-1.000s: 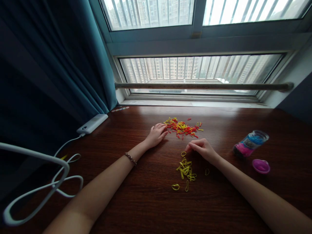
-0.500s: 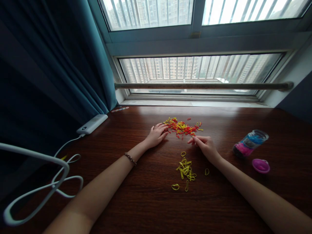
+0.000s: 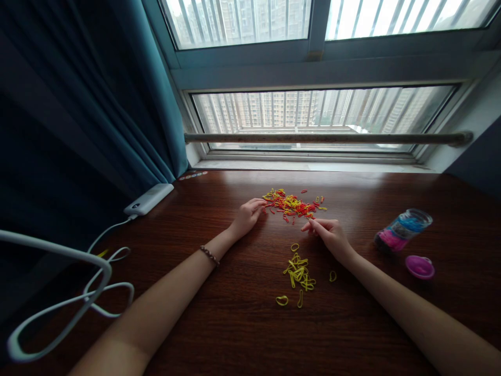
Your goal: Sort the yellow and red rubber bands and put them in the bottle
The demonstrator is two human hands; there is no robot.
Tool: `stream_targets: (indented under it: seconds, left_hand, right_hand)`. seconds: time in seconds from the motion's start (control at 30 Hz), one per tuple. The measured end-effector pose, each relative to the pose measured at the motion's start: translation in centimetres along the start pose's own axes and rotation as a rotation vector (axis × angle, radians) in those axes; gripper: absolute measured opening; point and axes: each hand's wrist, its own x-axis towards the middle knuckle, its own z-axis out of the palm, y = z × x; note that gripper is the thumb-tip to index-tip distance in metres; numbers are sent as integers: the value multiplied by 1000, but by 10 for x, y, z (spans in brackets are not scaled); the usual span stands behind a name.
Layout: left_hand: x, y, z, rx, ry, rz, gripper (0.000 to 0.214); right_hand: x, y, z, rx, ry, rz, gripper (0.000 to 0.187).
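A mixed heap of small red and yellow rubber bands (image 3: 293, 203) lies on the dark wooden table (image 3: 219, 324) near the window. My left hand (image 3: 246, 215) rests at the heap's left edge with its fingers curled in. Pinched thumb and forefinger of my right hand (image 3: 326, 233) touch the heap's near right edge; what they hold is too small to make out. A separate cluster of yellow bands (image 3: 298, 272) lies closer to me, between my arms.
A clear jar (image 3: 403, 230) of blue and pink bands lies on its side at the right, its pink lid (image 3: 419, 266) beside it. A white power bank (image 3: 147, 198) with a white cable (image 3: 94, 292) sits at the left by a teal curtain (image 3: 78, 115).
My right hand moved from beside the yellow cluster forward to the mixed heap's near edge. My left hand's fingers curled in slightly at the heap's left edge.
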Motion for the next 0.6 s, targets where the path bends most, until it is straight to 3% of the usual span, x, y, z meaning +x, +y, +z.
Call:
stream_targets:
  seconds: [0.2, 0.47, 0.6]
  left_hand:
    - [-2, -3, 0, -72, 132, -170, 12]
    - [-1, 1, -3, -64, 189, -155, 15]
    - [0, 1, -2, -268, 192, -268, 19]
  right_hand:
    - [0, 0, 0, -14, 2, 6, 37]
    - [0, 1, 0, -23, 0, 6, 39]
    - [0, 1, 0, -41, -6, -2, 38]
